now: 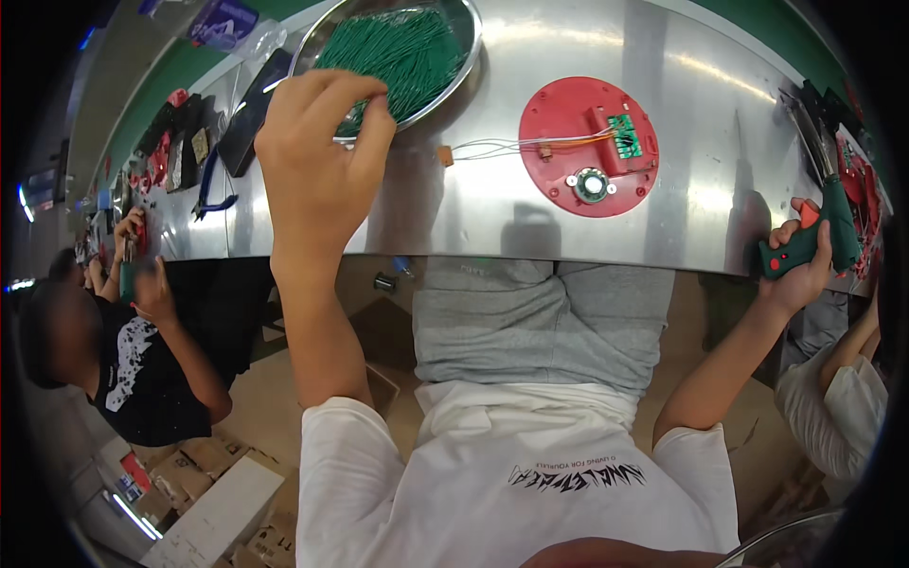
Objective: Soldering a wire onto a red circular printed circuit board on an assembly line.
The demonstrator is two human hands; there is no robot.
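My left hand (327, 142) is raised over the near left rim of a steel bowl (470, 59) filled with thin green wires (402, 57). Its thumb and fingertips come together in a pinch; I cannot make out what, if anything, is between them. At the right table edge, my right hand (807, 265) is wrapped round a green pistol-grip tool (793, 254) with a red trigger. Between the hands lies a red round plastic cover (554, 109) carrying a green circuit board (625, 137) and a round speaker-like part (593, 186). Thin leads (492, 146) run left from it to a small tan connector (446, 155).
Left of the bowl are a dark box (248, 118) and dark-handled pliers (212, 195). Red parts (857, 194) and dark tools crowd the far right. A person in black (142, 369) works at the left; another in white (833, 407) sits at the right. Cardboard boxes (189, 473) stand on the floor.
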